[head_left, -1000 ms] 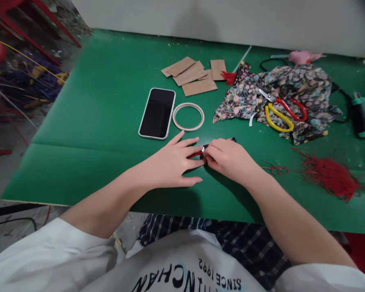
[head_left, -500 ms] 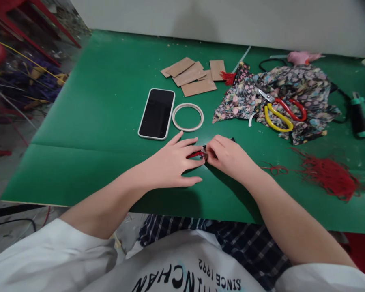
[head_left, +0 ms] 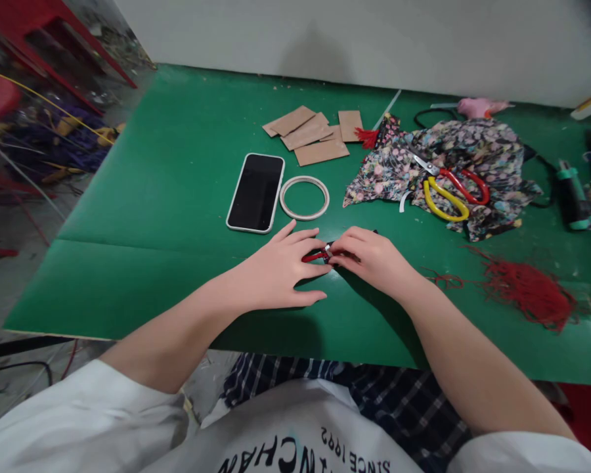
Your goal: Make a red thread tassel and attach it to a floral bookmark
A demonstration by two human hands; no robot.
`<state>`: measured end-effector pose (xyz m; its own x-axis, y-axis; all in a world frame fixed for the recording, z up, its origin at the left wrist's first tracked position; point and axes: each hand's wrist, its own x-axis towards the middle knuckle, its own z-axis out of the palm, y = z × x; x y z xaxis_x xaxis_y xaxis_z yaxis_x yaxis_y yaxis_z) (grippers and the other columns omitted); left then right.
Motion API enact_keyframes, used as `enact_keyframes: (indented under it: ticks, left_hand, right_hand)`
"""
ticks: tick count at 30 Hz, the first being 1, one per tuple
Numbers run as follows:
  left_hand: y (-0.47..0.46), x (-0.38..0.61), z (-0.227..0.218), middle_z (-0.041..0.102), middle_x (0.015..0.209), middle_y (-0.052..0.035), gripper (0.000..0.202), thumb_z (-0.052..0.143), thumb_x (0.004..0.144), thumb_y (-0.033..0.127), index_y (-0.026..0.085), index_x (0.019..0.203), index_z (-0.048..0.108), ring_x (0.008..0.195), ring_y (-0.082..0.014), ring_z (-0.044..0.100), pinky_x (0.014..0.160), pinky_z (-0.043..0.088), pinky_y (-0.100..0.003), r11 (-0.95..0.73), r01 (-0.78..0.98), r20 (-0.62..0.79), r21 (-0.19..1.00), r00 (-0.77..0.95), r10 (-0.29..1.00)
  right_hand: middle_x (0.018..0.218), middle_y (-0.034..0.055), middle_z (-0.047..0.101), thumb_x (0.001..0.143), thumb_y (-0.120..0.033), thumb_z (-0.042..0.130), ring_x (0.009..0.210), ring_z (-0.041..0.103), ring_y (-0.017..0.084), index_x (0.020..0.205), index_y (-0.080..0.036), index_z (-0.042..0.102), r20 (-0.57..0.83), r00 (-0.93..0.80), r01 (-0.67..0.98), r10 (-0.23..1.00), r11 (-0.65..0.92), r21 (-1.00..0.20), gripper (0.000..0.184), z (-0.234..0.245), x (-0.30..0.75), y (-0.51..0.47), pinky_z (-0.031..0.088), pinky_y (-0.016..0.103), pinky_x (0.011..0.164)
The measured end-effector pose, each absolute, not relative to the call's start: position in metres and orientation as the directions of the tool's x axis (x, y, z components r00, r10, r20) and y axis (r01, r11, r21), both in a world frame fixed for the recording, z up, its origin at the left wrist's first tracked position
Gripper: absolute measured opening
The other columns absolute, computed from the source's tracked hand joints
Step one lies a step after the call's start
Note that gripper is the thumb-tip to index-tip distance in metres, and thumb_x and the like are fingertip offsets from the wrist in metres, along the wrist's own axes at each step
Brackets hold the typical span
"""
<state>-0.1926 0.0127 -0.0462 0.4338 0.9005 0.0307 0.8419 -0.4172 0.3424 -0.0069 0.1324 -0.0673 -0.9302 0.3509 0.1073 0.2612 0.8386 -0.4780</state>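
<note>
Tassel (head_left: pixel 313 256) seems pinched between left hand (head_left: pixel 276 272), right hand (head_left: pixel 374 259).

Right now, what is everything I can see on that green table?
table: 1, green, under everything.
phone: 1, black, white edge, centre.
tape ring: 1, whitish, right of phone.
card pieces: about five, brown, behind phone.
floral cloth: 1, dark, back right.
scissors: count unclear, red and yellow handles, on floral cloth.
tassel: 1, red, between card pieces and floral cloth.
thread pile: 1, red, front right.
tool: 1, black and green, far right.
red piece: 1, red with metal, between hands.
left hand: 1, bare, fingertips on red piece.
right hand: 1, bare, pinching red piece.
</note>
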Motion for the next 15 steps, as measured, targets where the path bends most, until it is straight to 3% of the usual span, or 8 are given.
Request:
enact_keyframes:
  ticks: [6, 15]
  left_hand:
    - [0.0126, -0.1926, -0.0472, 0.054, 0.125, -0.0124, 0.04, 0.057, 0.081, 0.043, 0.023, 0.115, 0.062, 0.128, -0.0345, 0.038, 0.107, 0.022, -0.061, -0.411, 0.83, 0.053, 0.378, 0.423, 0.904]
    - [0.0134, -0.1924, -0.0466, 0.054, 0.122, -0.0126, 0.04, 0.058, 0.081, 0.044, 0.023, 0.114, 0.062, 0.127, -0.0333, 0.039, 0.107, 0.022, -0.06, -0.412, 0.831, 0.043, 0.374, 0.428, 0.903]
  right_hand:
    - [0.08, 0.0049, 0.062, 0.089, -0.023, 0.048, 0.074, 0.055, 0.015, 0.083, -0.017, 0.058, 0.176, -0.909, 0.272, 0.377, 0.859, -0.433, 0.013, -0.0669, -0.0107, 0.1296, 0.041, 0.026, 0.065]
    - [0.079, 0.004, 0.061, 0.088, -0.02, 0.046, 0.068, 0.053, 0.013, 0.08, -0.017, 0.053, 0.145, -0.87, 0.359, 0.472, 0.807, -0.469, 0.011, -0.0649, -0.0119, 0.1289, 0.039, 0.024, 0.062]
